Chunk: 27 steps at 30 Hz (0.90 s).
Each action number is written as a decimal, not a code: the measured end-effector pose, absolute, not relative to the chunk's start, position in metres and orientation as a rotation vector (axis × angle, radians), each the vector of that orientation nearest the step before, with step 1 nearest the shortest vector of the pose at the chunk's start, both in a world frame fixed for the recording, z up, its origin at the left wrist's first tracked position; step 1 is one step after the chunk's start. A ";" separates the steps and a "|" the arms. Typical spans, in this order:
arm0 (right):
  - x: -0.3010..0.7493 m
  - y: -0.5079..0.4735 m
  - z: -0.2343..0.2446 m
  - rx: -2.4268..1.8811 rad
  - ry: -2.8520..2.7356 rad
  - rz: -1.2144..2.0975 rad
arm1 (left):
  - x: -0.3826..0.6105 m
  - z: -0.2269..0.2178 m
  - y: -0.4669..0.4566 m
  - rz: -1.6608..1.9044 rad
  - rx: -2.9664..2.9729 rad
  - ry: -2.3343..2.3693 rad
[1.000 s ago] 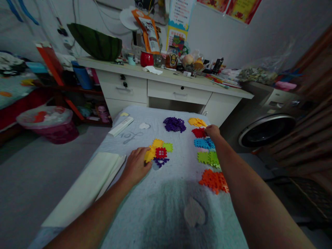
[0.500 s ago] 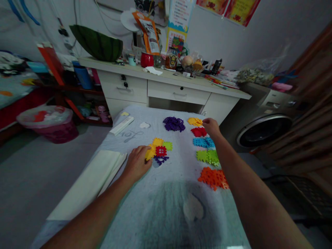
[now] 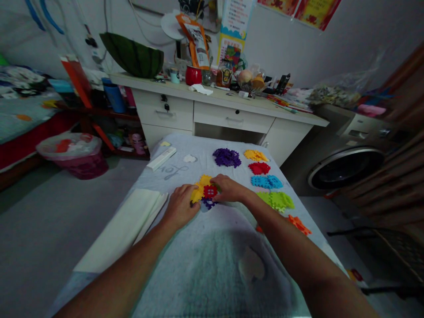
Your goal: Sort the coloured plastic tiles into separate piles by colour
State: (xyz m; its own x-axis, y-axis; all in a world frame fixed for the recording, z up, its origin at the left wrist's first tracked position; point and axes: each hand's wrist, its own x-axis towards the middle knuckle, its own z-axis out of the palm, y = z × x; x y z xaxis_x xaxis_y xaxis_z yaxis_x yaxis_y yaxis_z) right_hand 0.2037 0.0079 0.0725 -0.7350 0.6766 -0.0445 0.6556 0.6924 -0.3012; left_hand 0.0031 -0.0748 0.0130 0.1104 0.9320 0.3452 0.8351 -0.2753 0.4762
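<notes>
A small flat cluster of interlocking plastic tiles lies on the cloth-covered table, with a red window tile [image 3: 210, 191] in the middle. Yellow tiles [image 3: 198, 192] border it on the left and top, and a purple tile [image 3: 208, 203] sits below. My left hand [image 3: 183, 204] grips the yellow side, fingers and thumb closed at its edge. On the opposite side my right hand [image 3: 229, 189] is closed at the cluster's right edge, covering most of the green tile there. Whether it pinches another loose tile is hidden.
Sorted piles run down the right side: yellow [image 3: 255, 155], red [image 3: 259, 168], blue [image 3: 266, 181], green [image 3: 277, 200] and orange [image 3: 299, 224]. A purple pile [image 3: 227, 157] lies farther back. Left are a white box [image 3: 161, 159] and folded white material [image 3: 122, 227]. A cluttered desk [image 3: 179, 91] stands behind.
My right hand has moved left from the yellow pile to the tile cluster. My left hand stays on the yellow side. The view has shifted slightly.
</notes>
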 end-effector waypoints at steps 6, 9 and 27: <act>0.194 0.000 0.066 -1.146 -2.845 0.361 | 0.002 0.011 -0.074 0.919 2.237 1.752; 0.199 0.002 0.069 -1.087 -2.798 0.374 | 0.001 0.010 -0.074 0.922 2.241 1.758; 0.366 0.100 0.079 -2.002 -2.050 0.106 | 0.000 0.008 -0.073 0.908 2.251 1.756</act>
State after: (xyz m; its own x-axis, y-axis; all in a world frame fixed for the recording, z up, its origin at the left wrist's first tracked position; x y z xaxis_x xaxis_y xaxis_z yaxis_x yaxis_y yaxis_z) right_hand 0.3656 0.1004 0.0790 -0.0059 0.9898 0.1423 0.9697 0.0404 -0.2407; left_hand 0.0002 -0.0732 0.0080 0.1338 0.9202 0.3678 0.8323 -0.3058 0.4623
